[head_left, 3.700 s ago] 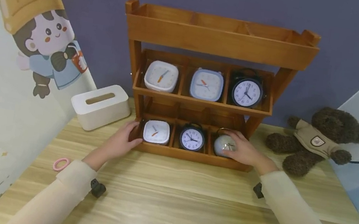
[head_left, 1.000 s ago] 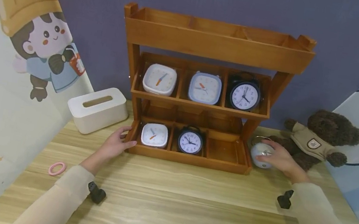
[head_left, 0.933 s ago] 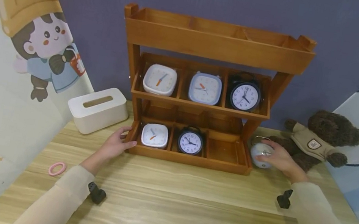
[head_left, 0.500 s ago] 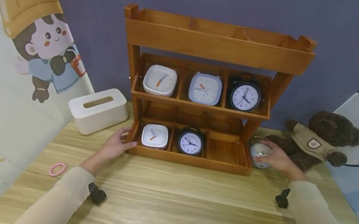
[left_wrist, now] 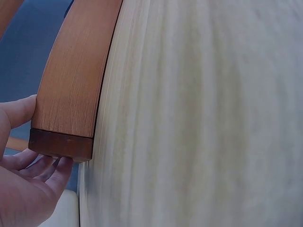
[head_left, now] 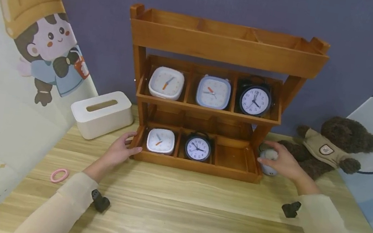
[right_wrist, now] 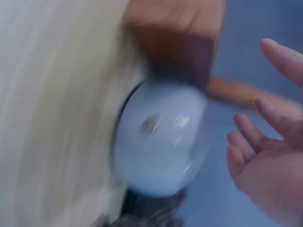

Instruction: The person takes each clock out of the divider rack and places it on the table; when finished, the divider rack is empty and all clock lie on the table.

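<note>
Right hand [head_left: 283,162] hung spread, gripping nothing; brushing the glossy white rounded object [right_wrist: 158,142] could've tipped it. Left hand [head_left: 119,149] pinched wooden rack [head_left: 228,50] corner; tugging risked jolting clocks [head_left: 160,141].

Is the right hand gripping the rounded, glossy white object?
No, the right wrist view shows the right hand with fingers apart from that white object.

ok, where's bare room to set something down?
Table in front of the rack, between the sleeves; also the bottom row's right compartment, beside the black clock. Crowded: the rack's right end, with round white object, right hand, teddy bear.
</note>
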### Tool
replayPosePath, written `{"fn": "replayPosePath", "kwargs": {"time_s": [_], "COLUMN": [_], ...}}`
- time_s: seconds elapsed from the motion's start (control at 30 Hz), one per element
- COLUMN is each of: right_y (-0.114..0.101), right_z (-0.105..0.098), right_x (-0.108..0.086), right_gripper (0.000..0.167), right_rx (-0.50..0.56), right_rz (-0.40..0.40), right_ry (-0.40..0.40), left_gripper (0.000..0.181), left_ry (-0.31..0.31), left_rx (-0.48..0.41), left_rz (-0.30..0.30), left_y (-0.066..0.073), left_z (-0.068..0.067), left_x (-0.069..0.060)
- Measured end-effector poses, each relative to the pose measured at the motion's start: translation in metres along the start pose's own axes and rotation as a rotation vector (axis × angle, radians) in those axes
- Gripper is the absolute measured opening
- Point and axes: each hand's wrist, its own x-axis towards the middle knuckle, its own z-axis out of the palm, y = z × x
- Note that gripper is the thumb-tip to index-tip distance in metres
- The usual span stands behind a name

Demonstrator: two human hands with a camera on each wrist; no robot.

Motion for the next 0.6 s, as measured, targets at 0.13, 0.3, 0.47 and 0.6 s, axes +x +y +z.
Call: {"fn": "replayPosePath", "kwargs": {"time_s": [0.13, 0.3, 0.47, 0.6], "right_y": [-0.023, -0.047, -0.072, -0.087], "right_z": [0.011, 0.032, 0.057, 0.073], "right_x": [0.001, 0.007, 0.017, 0.027], "right_gripper": [0.072, 0.067, 0.066, 0.066], "right_rx": [0.031, 0.074, 0.111, 0.139], "right_rz": [-0.046, -0.103, -0.135, -0.134], "right_ry": [-0.004, -0.004, -0.001, -0.004], "left_gripper": [0.067, 0.066, 0.066, 0.067], "left_ry": [-0.001, -0.006, -0.006, -0.012], "left_rx": [-0.002, 0.000, -0.009, -0.018], "left_rz": [0.003, 0.010, 0.010, 0.000], "left_y": [0.001, 0.000, -0.001, -0.001], "left_z": [-0.001, -0.002, -0.001, 0.000], "left_x": [0.000, 0.001, 0.001, 0.000]}}
